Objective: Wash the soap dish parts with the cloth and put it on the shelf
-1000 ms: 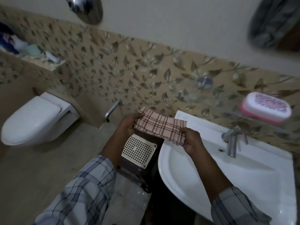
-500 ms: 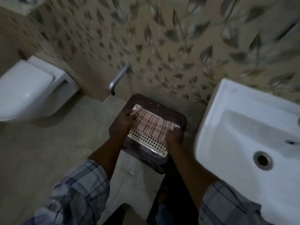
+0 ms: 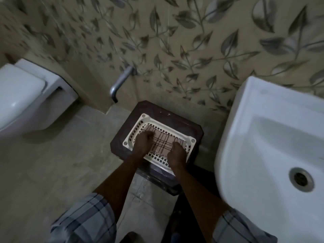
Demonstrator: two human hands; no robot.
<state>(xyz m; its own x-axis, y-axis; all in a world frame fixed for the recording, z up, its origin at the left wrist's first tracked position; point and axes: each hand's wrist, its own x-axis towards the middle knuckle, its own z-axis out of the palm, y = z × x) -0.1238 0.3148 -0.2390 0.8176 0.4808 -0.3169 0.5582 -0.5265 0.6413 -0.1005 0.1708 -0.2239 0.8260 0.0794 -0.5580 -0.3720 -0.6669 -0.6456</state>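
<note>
Under left hand [image 3: 142,143], right hand [image 3: 176,152]: cloth [image 3: 162,142] edges

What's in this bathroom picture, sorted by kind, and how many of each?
Fixtures: 3 (toilet, washbasin, wall tap)
Stools: 1 (dark stool)
Baskets: 1 (white perforated basket)
Cloths: 1 (checked cloth)
Hands: 2 (left hand, right hand)
Total: 8

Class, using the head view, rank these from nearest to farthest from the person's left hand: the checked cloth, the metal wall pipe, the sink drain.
1. checked cloth: touching the left hand, in the white basket.
2. metal wall pipe: up-left, on the wall.
3. sink drain: far right.
</note>
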